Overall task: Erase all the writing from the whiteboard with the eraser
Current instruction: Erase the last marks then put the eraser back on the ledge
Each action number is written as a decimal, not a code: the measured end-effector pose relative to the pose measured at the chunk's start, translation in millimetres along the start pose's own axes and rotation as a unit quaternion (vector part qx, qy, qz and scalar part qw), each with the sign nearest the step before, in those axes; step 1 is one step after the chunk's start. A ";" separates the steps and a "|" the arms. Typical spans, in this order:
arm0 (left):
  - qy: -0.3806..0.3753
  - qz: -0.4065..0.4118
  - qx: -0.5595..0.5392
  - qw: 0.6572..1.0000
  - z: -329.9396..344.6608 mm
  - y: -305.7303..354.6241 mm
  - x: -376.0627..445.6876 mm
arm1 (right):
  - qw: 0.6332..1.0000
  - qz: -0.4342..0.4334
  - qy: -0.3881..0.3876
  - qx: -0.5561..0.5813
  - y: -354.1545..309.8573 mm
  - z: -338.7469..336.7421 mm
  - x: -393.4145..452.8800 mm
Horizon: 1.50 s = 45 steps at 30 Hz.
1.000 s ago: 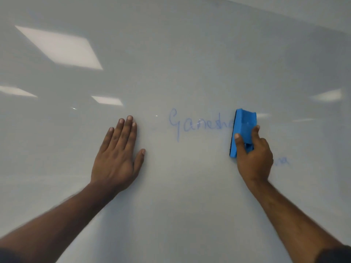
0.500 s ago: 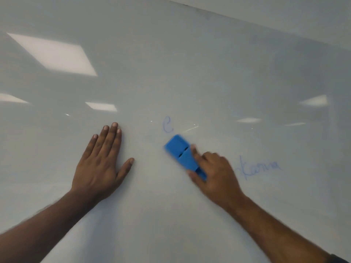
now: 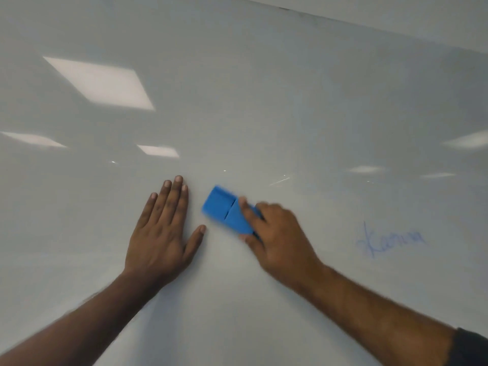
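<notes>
The whiteboard (image 3: 264, 88) fills the view. My right hand (image 3: 280, 236) grips a blue eraser (image 3: 224, 208) and holds it against the board, tilted with its free end pointing up and left. The eraser is blurred. My left hand (image 3: 161, 233) lies flat on the board with straight fingers, just left of the eraser; its thumb tip is close to the eraser's lower edge. One blue handwritten word (image 3: 393, 240) shows to the right of my right hand.
The board's top edge (image 3: 369, 25) runs diagonally across the upper right, with wall above it. Ceiling lights reflect as bright patches (image 3: 100, 83) on the board's left and right. A faint scratch-like streak (image 3: 280, 180) lies above the eraser.
My right hand swept the eraser leftward across the upper blue word, which is gone now. The eraser ended up close to my left hand, which stayed flat on the board.
</notes>
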<state>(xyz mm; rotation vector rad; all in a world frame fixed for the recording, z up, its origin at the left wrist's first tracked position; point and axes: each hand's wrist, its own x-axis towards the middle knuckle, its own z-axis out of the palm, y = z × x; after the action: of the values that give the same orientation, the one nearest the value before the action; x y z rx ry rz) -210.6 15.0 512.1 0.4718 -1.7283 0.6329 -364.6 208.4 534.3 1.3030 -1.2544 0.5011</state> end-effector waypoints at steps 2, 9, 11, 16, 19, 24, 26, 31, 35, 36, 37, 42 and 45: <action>-0.002 0.014 -0.002 1.000 -1.4 -2.0 -2.4 | 0.998 -0.041 -0.042 -0.024 -6.9 -2.0 -22.5; -0.018 0.036 -0.006 0.999 -4.4 -8.1 -12.0 | 0.998 0.056 0.004 -0.037 55.3 -22.2 14.5; -0.020 0.034 -0.005 0.999 -4.2 -7.0 -13.5 | 0.992 0.120 0.042 -0.024 66.3 -24.2 37.5; -0.022 0.038 -0.002 0.999 -4.1 -7.3 -13.2 | 0.986 0.130 0.086 0.053 48.0 -9.3 66.6; -0.021 0.038 -0.006 0.999 -3.9 -8.4 -12.7 | 0.996 0.053 0.031 0.068 26.2 -4.6 36.1; -0.012 0.036 -0.006 0.999 -3.8 -6.7 -13.2 | 0.994 -0.044 -0.089 0.034 24.7 -12.9 -63.2; -0.015 0.029 -0.005 0.999 -4.5 -6.0 -14.0 | 0.993 -0.063 -0.104 0.009 47.1 -24.1 -89.2; -0.004 0.071 -0.005 0.997 -5.7 22.8 -11.3 | 0.995 0.093 -0.027 -0.007 118.6 -53.3 -73.0; -0.004 0.057 -0.033 0.998 -2.2 71.0 7.6 | 0.984 0.177 0.034 0.012 129.7 -54.3 -44.9; -0.004 0.053 -0.041 0.998 -0.4 82.2 12.5 | 0.982 0.183 0.044 0.024 124.8 -52.8 -45.1; -0.005 0.054 -0.049 0.997 2.3 92.7 16.0 | 0.982 0.180 0.045 0.035 118.5 -49.8 -51.2; -0.018 0.063 -0.037 0.997 18.9 120.5 14.7 | 0.993 0.099 -0.045 0.039 83.7 -37.7 -146.0; -0.009 0.062 -0.024 0.998 20.3 120.3 13.7 | 0.993 0.064 -0.101 -0.004 102.8 -49.2 -198.0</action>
<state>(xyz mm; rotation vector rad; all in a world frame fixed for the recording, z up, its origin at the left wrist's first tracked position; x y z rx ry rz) -303.1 95.1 501.8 0.3407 -1.7964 0.6761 -497.9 350.3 414.8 1.2966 -1.5142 0.4611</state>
